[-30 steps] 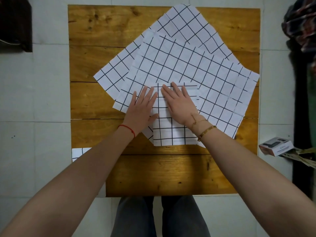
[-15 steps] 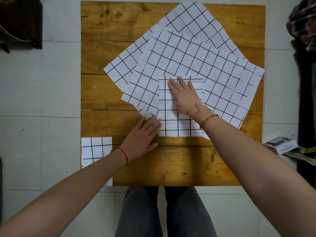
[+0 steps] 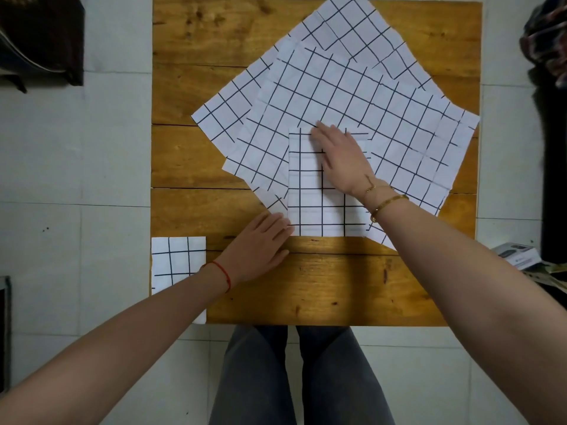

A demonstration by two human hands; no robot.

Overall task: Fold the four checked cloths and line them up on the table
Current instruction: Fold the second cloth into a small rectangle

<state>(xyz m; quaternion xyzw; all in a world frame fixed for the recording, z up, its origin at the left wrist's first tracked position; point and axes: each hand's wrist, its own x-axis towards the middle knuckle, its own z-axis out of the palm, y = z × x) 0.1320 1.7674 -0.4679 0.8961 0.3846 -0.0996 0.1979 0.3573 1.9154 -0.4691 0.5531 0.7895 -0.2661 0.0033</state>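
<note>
I have my right hand spread flat on the folded cloth, which lies on the near corner of the open cloths. My left hand rests flat at its near-left corner. It looks light, limp and slippery; I'd pinch that corner's stacked layers.

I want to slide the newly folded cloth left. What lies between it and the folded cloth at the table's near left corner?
In the head view, only bare table and the left hand lie between the cloth being folded and the finished folded cloth.
</note>
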